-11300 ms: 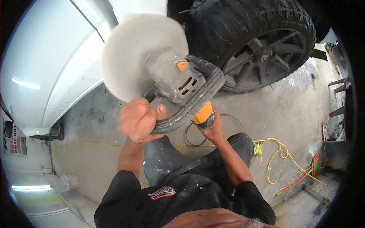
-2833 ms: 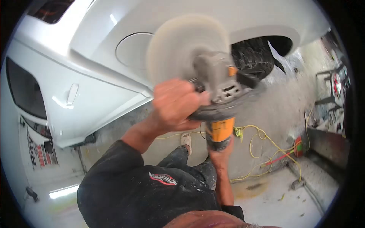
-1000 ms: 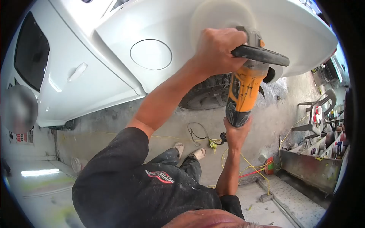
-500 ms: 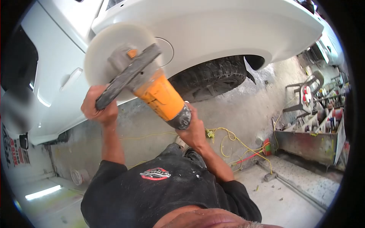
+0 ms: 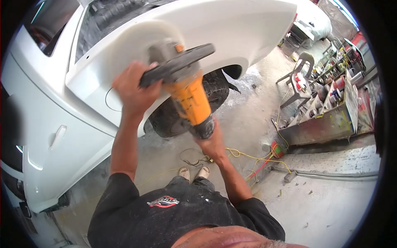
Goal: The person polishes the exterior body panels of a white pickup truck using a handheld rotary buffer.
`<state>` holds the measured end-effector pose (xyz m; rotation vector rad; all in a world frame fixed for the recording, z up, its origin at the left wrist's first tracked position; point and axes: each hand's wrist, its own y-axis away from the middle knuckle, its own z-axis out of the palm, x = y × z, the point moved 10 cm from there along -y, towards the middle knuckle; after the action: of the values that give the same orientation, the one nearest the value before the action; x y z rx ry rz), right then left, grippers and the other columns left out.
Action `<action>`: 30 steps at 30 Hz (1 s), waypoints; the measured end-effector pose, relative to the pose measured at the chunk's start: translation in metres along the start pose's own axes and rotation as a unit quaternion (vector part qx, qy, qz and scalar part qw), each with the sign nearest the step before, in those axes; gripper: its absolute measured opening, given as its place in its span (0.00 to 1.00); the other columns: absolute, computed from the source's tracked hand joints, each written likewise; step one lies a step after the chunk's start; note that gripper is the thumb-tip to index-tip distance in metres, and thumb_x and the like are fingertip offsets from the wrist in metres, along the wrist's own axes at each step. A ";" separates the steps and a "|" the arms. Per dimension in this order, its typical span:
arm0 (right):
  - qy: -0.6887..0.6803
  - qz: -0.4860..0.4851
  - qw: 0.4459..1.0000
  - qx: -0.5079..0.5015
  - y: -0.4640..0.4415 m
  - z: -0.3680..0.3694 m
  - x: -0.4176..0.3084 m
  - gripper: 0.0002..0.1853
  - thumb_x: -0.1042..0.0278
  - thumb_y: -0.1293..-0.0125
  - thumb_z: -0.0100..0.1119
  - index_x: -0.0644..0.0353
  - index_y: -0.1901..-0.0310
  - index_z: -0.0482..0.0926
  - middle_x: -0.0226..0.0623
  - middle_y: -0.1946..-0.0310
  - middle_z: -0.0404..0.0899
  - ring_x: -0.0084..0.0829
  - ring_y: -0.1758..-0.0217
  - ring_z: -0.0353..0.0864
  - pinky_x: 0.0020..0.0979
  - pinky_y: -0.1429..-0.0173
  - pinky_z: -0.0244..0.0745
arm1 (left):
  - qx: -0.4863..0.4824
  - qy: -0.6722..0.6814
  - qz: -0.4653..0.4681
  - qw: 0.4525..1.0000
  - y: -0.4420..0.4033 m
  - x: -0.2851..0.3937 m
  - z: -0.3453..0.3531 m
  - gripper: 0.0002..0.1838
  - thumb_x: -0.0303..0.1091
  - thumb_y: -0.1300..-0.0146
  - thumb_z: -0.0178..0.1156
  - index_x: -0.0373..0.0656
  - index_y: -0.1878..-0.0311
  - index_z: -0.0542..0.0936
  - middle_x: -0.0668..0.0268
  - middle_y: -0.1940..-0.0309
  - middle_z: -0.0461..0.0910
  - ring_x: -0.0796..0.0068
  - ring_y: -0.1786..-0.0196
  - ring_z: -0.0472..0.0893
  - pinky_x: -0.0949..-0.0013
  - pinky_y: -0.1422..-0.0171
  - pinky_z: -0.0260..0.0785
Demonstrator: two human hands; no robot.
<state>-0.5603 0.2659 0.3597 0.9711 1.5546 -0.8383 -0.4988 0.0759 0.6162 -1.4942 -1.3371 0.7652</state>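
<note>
An orange and grey polisher point(image 5: 191, 97) is held up against the side of a white vehicle point(image 5: 235, 29). Its wide round pale pad point(image 5: 128, 45) is blurred and lies over the rear side panel; exact contact is hard to see. My left hand point(image 5: 138, 87) is closed around the left end of the black bar handle point(image 5: 184, 64). Around the dark rear end of the polisher, my right hand point(image 5: 213, 142) is closed. Below the tool, a dark tyre point(image 5: 167, 120) sits in the wheel arch. The round fuel door point(image 5: 111, 101) shows beside my left wrist.
Yellow cord point(image 5: 256, 157) and a red hose point(image 5: 261, 167) run across the floor on the right. A grey plastic chair point(image 5: 304, 66) stands by a bin point(image 5: 316, 128) crowded with cans. The vehicle's door handle point(image 5: 58, 137) is at left.
The polisher has moved up and to the right in view, with both hands still on it. My view has shifted, showing more of the vehicle's top and bringing the chair and bin leftward.
</note>
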 end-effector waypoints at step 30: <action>-0.044 0.093 0.994 -0.040 0.062 0.048 0.124 0.43 0.70 0.50 0.75 0.56 0.31 0.64 0.52 0.48 0.83 0.53 0.40 0.83 0.42 0.39 0.78 | -0.174 0.001 -0.010 0.985 0.086 0.019 0.029 0.12 0.20 0.49 0.73 0.41 0.74 0.77 0.62 0.83 0.72 0.65 0.83 0.71 0.68 0.76 0.61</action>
<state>-0.4962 0.2682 0.2276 0.9902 1.3878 -0.6752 -0.4890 0.1061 0.5289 -1.7477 -1.5381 0.5349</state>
